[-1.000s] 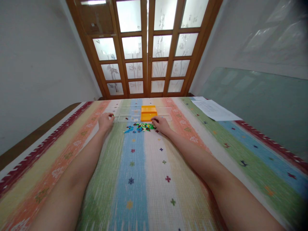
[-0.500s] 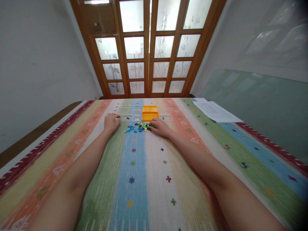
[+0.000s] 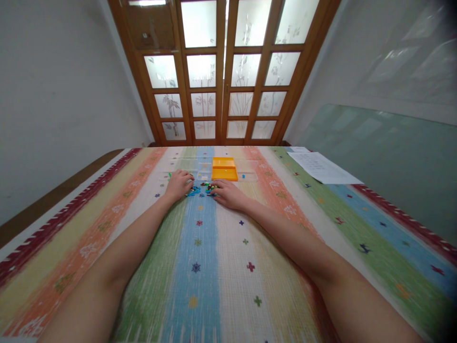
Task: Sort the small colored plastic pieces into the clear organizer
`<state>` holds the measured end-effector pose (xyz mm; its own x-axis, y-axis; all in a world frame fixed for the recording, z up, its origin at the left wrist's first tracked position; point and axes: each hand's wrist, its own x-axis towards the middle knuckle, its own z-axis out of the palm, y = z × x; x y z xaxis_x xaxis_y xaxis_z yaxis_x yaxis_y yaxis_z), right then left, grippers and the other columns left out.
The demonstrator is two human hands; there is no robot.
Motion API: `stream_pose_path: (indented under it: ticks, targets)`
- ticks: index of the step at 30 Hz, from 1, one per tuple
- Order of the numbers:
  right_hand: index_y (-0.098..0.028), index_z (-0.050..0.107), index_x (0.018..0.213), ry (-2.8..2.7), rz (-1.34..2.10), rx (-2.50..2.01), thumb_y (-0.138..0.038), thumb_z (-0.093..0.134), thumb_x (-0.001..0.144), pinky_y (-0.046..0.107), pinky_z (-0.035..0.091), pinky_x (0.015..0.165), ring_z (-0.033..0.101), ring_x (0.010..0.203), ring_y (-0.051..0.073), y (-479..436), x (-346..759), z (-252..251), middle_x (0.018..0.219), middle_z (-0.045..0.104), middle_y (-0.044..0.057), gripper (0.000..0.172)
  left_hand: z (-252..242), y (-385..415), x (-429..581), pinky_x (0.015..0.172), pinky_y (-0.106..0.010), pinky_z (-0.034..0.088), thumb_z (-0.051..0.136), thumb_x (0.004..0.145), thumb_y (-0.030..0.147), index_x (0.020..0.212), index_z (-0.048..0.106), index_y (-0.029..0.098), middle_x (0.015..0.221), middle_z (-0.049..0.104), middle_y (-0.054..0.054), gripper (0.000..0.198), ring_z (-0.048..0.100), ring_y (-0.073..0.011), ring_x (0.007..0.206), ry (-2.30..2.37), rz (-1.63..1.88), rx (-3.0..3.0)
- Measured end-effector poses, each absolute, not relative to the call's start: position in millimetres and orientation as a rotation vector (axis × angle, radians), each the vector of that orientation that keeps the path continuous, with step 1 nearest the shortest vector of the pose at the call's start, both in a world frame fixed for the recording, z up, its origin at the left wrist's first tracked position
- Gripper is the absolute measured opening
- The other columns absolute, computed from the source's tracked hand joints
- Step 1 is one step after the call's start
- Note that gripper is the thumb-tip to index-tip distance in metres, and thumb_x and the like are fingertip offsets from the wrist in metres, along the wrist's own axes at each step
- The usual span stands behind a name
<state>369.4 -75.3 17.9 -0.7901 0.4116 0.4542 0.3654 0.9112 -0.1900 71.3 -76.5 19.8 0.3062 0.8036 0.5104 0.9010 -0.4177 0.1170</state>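
A pile of small coloured pieces [image 3: 203, 189], blue, green, dark red and pale, lies on the striped tablecloth. At its left edge is my left hand [image 3: 178, 185], fingers bent over the cloth and the nearest pieces. My right hand [image 3: 227, 192] rests at the right side of the pile, its curled fingertips among the pieces. Whether either hand grips a piece is too small to tell. Just behind the pile stands an open orange box [image 3: 224, 174], with clear trays [image 3: 250, 175] on both sides of it. A small blue piece [image 3: 243, 176] sits in the right tray.
White paper sheets [image 3: 321, 166] lie at the back right of the striped tablecloth [image 3: 232, 286]. Beyond the table's far edge are wooden doors [image 3: 221, 90] with glass panes. A pale glass panel [image 3: 385, 157] leans at the right.
My left hand has moved right, from the left tray to the pile's left edge. My right hand has shifted slightly left and down, and the pile looks more gathered between the hands.
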Motion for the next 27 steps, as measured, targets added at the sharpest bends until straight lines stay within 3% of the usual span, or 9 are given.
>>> stream_pose_path:
  ticks: [15, 20, 27]
  targets:
    - [-0.023, 0.074, 0.102, -2.472, 0.226, -0.527, -0.016, 0.066, 0.094, 0.043, 0.046, 0.106, 0.060, 0.120, 0.024, -70, 370, 16, 0.123, 0.070, 0.008, 0.014, 19, -81, 86, 0.099, -0.046, 0.046, 0.058, 0.096, 0.032, 0.102, 0.078, 0.023, 0.105, 0.070, -0.010, 0.023, 0.057, -0.0281, 0.107, -1.504, -0.713, -2.479]
    - [-0.023, 0.073, 0.100, -2.251, 0.224, -0.809, -0.019, 0.063, 0.094, 0.041, 0.047, 0.097, 0.062, 0.105, 0.025, -52, 388, 21, 0.105, 0.073, 0.008, 0.012, 19, -84, 87, 0.101, -0.042, 0.048, 0.053, 0.098, 0.033, 0.107, 0.077, 0.024, 0.111, 0.069, -0.008, 0.028, 0.060, -0.0255, 0.109, -1.554, -0.657, -2.548]
    - [-0.020, 0.072, 0.100, -1.887, 0.034, -1.214, -0.022, 0.059, 0.093, 0.046, 0.045, 0.099, 0.060, 0.106, 0.031, -11, 443, 15, 0.105, 0.071, 0.012, 0.016, 14, -81, 89, 0.101, -0.038, 0.051, 0.047, 0.100, 0.032, 0.112, 0.075, 0.025, 0.115, 0.071, -0.007, 0.032, 0.065, -0.0237, 0.111, -1.706, -0.728, -2.596]
